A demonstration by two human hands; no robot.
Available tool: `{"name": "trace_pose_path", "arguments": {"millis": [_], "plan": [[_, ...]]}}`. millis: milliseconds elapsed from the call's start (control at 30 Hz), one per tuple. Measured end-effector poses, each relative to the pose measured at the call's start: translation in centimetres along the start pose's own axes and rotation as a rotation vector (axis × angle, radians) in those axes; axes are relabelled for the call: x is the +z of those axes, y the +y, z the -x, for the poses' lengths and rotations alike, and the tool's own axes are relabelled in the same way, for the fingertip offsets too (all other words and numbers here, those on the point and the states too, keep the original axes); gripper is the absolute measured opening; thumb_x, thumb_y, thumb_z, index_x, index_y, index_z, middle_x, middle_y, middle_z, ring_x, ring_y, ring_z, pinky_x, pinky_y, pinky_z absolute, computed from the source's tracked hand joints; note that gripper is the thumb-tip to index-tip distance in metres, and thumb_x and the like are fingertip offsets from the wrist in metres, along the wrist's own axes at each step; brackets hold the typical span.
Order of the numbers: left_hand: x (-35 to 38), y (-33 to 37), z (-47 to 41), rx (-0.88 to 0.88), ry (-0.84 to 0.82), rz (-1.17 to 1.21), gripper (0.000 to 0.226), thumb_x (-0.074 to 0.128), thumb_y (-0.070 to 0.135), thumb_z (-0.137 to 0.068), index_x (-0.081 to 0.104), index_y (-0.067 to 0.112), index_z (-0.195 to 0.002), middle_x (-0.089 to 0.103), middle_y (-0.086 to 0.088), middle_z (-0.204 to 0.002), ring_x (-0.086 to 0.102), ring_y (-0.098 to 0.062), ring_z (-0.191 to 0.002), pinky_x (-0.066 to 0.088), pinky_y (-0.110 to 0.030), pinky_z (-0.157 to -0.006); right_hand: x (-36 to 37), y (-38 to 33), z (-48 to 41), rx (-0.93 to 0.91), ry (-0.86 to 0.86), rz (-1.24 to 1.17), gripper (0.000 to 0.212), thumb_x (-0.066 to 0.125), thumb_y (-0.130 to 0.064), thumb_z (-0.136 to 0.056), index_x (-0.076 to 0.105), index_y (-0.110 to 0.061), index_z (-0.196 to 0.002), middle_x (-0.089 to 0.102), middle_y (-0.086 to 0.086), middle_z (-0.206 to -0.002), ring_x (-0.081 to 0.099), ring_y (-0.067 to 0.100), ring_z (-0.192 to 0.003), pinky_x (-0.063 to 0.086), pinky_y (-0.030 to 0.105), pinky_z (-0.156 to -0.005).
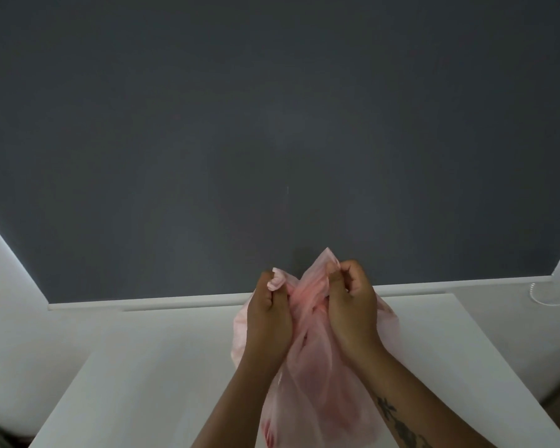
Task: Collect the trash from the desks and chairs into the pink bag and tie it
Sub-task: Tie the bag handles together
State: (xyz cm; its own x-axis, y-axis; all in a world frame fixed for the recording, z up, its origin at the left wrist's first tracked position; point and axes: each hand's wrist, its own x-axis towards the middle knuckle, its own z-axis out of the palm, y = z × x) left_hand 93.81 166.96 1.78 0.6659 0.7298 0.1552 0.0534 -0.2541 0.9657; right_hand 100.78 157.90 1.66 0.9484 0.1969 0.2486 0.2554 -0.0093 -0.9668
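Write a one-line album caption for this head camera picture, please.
Both hands, left and right, pinch the crossed handles of a pink bag on a white desk, tying it shut.

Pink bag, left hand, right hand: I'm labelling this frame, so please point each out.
Pink bag (320, 376), head view, on its translucent body between the forearms.
Left hand (269, 321), head view, on the back of the hand.
Right hand (353, 308), head view, on the back of the hand.

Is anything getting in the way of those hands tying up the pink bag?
Nothing visible does. The left hand and right hand each already pinch a gathered end of the pink bag, the two ends crossing between them. The bag lies on a bare white desk, with nothing else near either grip.
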Motion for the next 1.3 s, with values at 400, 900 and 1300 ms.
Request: {"name": "trace_pose_path", "arguments": {"millis": [400,900,1300], "plan": [[-1.5,-0.7,-1.5,0.072,-0.293,-0.234,0.017,0.067,0.037,-0.088,0.058,0.025,-0.097,0.065,0.003,-0.091,0.066,-0.015,-0.081,0.059,-0.039,-0.075,-1.3,-0.2,-2.1,-0.028,-0.256,0.074,0.013,0.055,-0.023,-0.099,0.067,-0.021,-0.103,0.071,-0.006,-0.089,0.068,0.005,-0.079,0.053,0.015,-0.066],[-2.3,0.3,-1.8,0.013,-0.233,-0.111,0.027,0.060,0.041,-0.095,0.062,0.014,-0.089,0.067,-0.003,-0.083,0.062,-0.012,-0.074,0.053,-0.032,-0.069,-3.5,-0.6,-3.1,0.399,-0.861,-0.020,0.022,0.066,-0.017,-0.084,0.076,-0.014,-0.103,0.072,0.013,-0.113,0.066,0.030,-0.112,0.048,0.048,-0.104],[-2.2,0.8,-2.3,-0.036,-0.277,-0.052,0.027,0.064,0.044,-0.092,0.059,0.017,-0.092,0.064,0.005,-0.077,0.060,-0.010,-0.069,0.049,-0.020,-0.060,-3.8,-0.9,-2.5,0.423,-0.854,-0.078,0.016,0.058,-0.004,-0.090,0.074,-0.009,-0.090,0.070,0.012,-0.105,0.066,0.022,-0.097,0.051,0.038,-0.096]]}}
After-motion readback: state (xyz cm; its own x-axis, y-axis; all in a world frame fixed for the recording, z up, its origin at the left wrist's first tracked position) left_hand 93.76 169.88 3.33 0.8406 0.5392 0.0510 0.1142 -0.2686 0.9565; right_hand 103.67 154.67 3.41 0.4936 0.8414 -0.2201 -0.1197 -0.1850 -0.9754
